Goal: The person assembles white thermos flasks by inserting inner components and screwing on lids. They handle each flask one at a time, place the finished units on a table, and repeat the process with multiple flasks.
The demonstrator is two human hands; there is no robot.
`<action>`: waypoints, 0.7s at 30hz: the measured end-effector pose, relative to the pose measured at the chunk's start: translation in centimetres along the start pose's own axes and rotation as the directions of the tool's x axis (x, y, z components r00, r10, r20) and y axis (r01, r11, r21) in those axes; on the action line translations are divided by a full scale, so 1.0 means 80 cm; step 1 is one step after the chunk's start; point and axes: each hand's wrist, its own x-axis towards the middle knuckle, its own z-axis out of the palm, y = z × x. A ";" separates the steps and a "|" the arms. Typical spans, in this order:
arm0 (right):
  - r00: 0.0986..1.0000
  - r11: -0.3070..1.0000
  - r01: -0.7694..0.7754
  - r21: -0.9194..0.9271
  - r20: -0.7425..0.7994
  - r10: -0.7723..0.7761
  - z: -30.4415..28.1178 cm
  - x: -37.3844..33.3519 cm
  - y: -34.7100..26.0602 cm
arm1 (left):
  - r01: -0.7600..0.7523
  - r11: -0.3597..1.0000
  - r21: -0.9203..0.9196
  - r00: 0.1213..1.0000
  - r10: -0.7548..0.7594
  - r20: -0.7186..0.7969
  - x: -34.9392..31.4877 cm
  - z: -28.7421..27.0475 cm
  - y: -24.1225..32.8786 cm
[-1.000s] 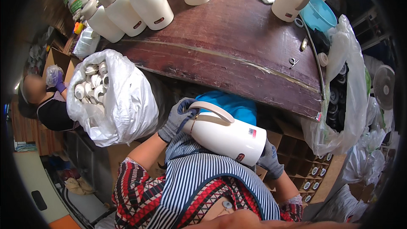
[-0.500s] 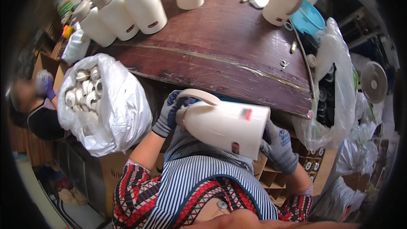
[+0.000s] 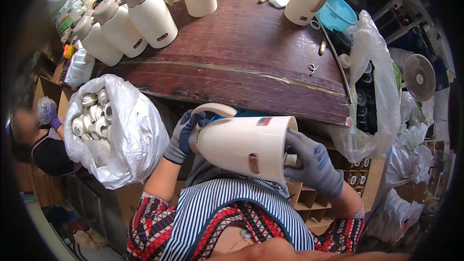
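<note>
I hold a cream thermos jug (image 3: 241, 146) on its side over my lap, below the front edge of the dark wooden table (image 3: 251, 63). My left hand (image 3: 182, 135), in a grey and blue glove, grips the jug's top end by the curved handle. At the jug's open base, my gloved right hand (image 3: 313, 164) presses a small white ribbed part (image 3: 290, 159) into the opening.
Several finished cream jugs (image 3: 145, 17) stand at the table's far left and back. A white bag of caps (image 3: 104, 125) hangs at my left, a clear bag of dark parts (image 3: 369, 96) at my right. Another person (image 3: 38, 140) sits far left. Cardboard dividers (image 3: 309, 203) lie below.
The jug has turned so its base faces right and lies more level. My right hand moved from under the jug to its open base.
</note>
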 end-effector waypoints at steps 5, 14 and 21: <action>0.968 0.431 -0.174 0.885 0.073 0.242 0.091 -0.026 0.123 | 0.025 0.894 0.447 0.988 -0.089 0.124 0.014 0.072 0.130; 0.974 0.599 -0.017 0.801 -0.123 0.192 0.180 -0.017 0.131 | -0.509 0.180 0.842 0.843 -0.093 0.530 0.003 0.224 0.192; 0.973 0.604 -0.018 0.797 -0.126 0.196 0.174 -0.026 0.142 | -0.498 0.322 0.805 0.826 -0.109 0.554 0.002 0.239 0.185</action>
